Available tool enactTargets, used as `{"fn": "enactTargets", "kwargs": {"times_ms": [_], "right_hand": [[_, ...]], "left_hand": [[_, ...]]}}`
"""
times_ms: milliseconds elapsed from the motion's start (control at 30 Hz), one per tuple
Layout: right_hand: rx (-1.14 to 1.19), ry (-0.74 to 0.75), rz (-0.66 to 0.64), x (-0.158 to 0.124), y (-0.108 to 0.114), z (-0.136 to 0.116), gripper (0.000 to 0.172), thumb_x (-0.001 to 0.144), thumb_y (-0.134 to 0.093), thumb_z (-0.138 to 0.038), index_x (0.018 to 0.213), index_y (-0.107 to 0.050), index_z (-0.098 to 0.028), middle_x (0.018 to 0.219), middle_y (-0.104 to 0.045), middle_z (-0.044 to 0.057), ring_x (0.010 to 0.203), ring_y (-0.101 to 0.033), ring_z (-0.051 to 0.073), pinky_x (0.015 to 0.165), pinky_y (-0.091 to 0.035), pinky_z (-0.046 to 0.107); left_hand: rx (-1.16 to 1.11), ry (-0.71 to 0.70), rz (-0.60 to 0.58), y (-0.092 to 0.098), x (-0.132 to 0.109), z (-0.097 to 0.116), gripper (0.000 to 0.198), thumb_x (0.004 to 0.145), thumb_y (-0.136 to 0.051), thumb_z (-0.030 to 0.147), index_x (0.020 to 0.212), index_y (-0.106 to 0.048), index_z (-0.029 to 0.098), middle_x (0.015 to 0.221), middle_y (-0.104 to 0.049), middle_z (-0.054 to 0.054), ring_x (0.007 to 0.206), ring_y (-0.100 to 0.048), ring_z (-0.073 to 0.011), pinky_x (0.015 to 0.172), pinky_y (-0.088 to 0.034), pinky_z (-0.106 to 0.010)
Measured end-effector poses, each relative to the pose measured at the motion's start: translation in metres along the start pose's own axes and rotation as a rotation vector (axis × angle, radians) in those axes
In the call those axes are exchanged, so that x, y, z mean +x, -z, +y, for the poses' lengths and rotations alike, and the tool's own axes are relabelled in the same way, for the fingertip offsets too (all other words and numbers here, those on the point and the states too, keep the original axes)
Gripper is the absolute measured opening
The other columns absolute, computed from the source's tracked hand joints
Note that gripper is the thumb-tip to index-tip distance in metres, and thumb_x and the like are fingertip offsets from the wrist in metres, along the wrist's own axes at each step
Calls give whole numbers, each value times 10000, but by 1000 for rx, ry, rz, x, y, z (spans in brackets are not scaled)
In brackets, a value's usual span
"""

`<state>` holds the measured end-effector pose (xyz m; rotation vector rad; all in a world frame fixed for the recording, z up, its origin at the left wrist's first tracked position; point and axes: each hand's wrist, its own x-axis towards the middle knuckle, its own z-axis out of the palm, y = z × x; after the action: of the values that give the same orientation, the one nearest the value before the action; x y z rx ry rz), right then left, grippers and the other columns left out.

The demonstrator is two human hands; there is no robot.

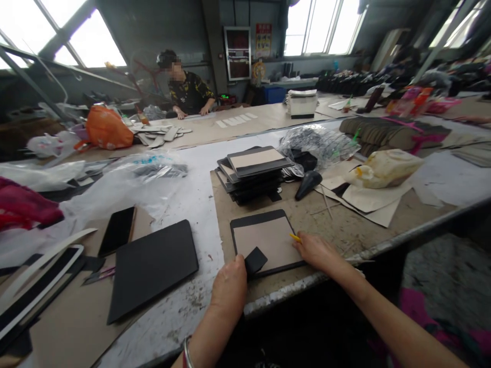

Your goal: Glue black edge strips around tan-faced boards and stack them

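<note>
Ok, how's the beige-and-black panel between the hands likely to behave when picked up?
The panel seems fairly stiff: similar ones overhang in the stack behind it without visibly drooping. It's probably light, looking thin. Rolling or tipping seems unlikely, as it lies flat on the brown surface.
</note>
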<state>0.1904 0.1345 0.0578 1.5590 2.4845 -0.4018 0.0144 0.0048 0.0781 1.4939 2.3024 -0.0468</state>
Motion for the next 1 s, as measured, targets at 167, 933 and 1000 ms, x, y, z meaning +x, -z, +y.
{"fn": "enactTargets", "kwargs": {"times_ms": [167,933,1000], "right_hand": [[10,9,22,-2,-2,0,246,893,-358,-301,977,-550,-173,944,-666,126,910,-625,277,716,-441,344],[-88,-36,150,-11,14,-30,166,817,-494,-146,920,-616,-99,790,-687,168,759,-670,275,611,-503,346],[-110,-21,212,-2,15,-53,220,754,-530,-78,960,-607,-91,793,-685,164,727,-670,269,570,-507,334]], "left_hand": [[141,-108,-3,3,-2,3,330,833,-293,-33,985,-555,100,918,-622,-151,919,-603,-251,734,-456,-317],[222,-729,129,-29,39,-46,462,747,-390,-41,1089,-591,194,1357,-441,-93,1242,-408,-198,997,-406,-298],[244,-732,166,-37,45,-47,472,768,-433,0,1105,-600,285,1271,-542,-51,1166,-499,-192,937,-459,-260]]}}
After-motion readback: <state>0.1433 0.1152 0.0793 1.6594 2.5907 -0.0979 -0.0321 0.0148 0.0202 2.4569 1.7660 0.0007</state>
